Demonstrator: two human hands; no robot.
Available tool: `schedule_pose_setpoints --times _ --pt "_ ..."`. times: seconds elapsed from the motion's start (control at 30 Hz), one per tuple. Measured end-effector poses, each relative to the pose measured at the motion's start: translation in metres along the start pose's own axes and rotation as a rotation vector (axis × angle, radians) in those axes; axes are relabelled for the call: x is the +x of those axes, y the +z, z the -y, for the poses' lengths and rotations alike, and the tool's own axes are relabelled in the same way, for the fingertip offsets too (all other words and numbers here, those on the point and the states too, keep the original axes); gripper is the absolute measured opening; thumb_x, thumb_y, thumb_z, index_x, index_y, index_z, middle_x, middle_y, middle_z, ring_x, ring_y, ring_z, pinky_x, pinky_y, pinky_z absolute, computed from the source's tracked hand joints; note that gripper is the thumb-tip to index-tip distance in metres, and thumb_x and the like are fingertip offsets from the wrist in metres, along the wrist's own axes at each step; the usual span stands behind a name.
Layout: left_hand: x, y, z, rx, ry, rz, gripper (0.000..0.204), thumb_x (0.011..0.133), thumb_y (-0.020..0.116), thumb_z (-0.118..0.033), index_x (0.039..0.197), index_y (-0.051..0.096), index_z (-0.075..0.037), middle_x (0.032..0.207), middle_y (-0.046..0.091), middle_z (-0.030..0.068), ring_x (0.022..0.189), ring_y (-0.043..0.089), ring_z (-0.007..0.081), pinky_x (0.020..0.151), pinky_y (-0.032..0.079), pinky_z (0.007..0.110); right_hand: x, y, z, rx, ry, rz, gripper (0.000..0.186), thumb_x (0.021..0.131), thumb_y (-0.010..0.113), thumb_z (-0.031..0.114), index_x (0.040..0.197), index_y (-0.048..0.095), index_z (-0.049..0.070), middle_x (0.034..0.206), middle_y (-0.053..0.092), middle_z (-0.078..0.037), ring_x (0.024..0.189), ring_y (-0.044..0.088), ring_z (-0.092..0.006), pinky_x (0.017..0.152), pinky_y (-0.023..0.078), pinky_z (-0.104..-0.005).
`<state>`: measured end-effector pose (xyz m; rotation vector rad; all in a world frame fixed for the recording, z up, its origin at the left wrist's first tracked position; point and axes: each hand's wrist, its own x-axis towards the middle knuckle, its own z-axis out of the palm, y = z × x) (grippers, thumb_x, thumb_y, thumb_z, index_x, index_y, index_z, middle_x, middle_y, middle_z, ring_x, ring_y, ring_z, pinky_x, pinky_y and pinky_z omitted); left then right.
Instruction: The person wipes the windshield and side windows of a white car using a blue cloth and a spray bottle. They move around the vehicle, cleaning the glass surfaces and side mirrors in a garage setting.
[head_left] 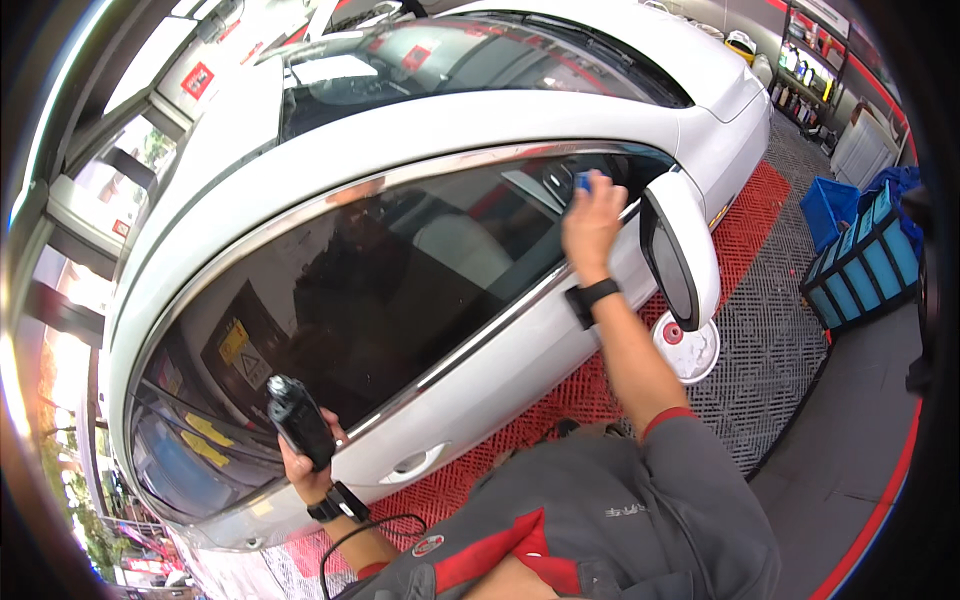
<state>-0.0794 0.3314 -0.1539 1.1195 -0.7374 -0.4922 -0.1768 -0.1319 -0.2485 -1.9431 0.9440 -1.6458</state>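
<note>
Along the side of a white car [380,125] I stand facing its dark side window [400,270]. My left hand [312,468] is wrapped round a dark bottle [300,420] with a pale, clear-looking top, held upright in front of the rear part of the glass. My right hand [592,228] reaches to the front end of the window, close to the side mirror [680,250]. Its fingers are closed on a small blue piece [584,181], pressed at the glass; its exact kind is mostly hidden by the fingers. Both wrists wear black bands.
The side mirror juts out beside my right forearm. Below it on the red and grey grid floor [745,370] stands a white bucket [690,350]. At the right are a blue crate [830,212] and a blue-and-black bag [868,262]. A shelf of bottles [808,65] stands far right.
</note>
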Motion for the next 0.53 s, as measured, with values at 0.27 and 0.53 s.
schedule_pose_setpoints --times 0.27,0.53 --pt "-0.004 -0.035 0.0 -0.062 0.101 -0.032 0.115 0.07 0.089 -0.053 0.156 0.041 0.004 0.121 0.064 0.0184 0.094 0.067 0.0266 0.079 0.055 0.041 -0.043 -0.002 0.018 -0.064 -0.41 0.159 0.013 0.096 0.064 0.007 0.108 0.068 0.007 0.087 0.056 -0.012 0.082 0.058 -0.0313 0.072 0.049 -0.0442" --pt "-0.011 -0.034 0.024 -0.066 0.046 -0.057 0.111 0.071 0.089 -0.051 0.156 0.043 0.004 0.127 0.065 0.0213 0.096 0.069 0.0289 0.085 0.058 0.04 -0.111 0.004 0.021 0.155 -0.42 0.35 0.036 0.088 0.07 -0.001 0.122 0.072 0.011 0.098 0.061 -0.014 0.093 0.063 -0.0339 0.082 0.054 -0.0452"
